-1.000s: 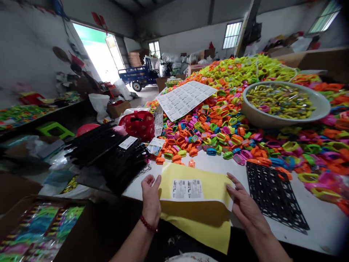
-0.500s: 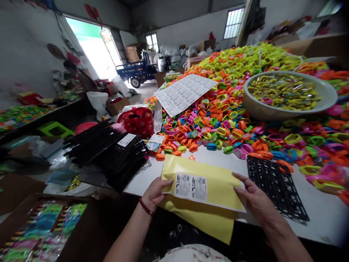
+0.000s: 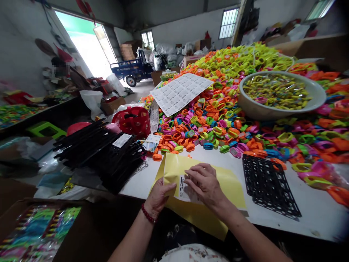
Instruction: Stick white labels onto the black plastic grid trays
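A yellow sheet with a glossy surface hangs over the front edge of the white table, a second yellow layer beneath it. On it is a white label with black print, mostly covered by my right hand. My left hand, with a dark red bead bracelet at the wrist, is closed on the sheet's left edge, thumb on top. My right hand lies over the label with fingers bent and fingertips touching it. Whether these fingers pinch anything is hidden.
Colourful plastic toy watches are heaped behind the sheet. A basin sits on the heap, near a printed label sheet. Black plastic grids lie at right; black strips are stacked at left. A cardboard box holds packaged goods.
My right hand has left the sheet's right edge and moved left onto the label. My left hand keeps its hold on the left edge. The view has shifted slightly.
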`<state>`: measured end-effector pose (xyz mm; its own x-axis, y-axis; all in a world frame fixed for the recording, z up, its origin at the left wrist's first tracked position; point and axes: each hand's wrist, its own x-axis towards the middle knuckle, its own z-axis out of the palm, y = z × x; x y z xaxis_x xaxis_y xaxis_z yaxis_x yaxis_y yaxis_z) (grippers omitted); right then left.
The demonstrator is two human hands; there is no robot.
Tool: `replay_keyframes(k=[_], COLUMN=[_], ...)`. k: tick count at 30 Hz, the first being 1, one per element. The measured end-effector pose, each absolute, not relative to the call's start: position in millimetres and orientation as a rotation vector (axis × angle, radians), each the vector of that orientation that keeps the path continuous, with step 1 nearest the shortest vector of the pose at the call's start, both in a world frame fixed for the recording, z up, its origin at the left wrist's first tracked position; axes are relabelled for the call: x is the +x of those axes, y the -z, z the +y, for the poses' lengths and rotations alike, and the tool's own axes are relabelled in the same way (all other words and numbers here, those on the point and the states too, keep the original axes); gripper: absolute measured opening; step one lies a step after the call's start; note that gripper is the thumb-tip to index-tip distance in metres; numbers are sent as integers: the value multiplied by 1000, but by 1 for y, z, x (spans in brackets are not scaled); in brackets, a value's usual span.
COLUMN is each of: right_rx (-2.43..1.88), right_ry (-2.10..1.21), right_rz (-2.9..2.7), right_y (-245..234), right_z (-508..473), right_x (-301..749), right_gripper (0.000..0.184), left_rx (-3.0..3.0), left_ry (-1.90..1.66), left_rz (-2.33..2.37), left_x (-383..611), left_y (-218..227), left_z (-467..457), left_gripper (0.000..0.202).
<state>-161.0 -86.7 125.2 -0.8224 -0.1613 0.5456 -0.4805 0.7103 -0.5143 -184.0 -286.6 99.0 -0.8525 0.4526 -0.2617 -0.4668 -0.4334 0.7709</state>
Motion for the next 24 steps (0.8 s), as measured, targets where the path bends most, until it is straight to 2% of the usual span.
replay_keyframes(k=[6, 10, 18, 24], right_rx=[566, 562, 525, 512], right_ry=[-994, -1038, -1106, -1077], right_rz=[-2537, -2558, -2585, -2564], right_y=[-130, -129, -127, -121], right_z=[-100, -100, -103, -101], right_x=[-173, -173, -172, -172], right_gripper=[5, 8, 12, 4], left_rx=[38, 7, -3, -2], left_ry=[-2255, -2264, -2255, -2291], left_rz=[1217, 1266, 1417, 1398], left_x=[-180, -180, -183, -184], left_y=[-108, -111, -107, -107], left_z=[-289, -286, -281, -279], left_gripper=[47, 50, 40, 37])
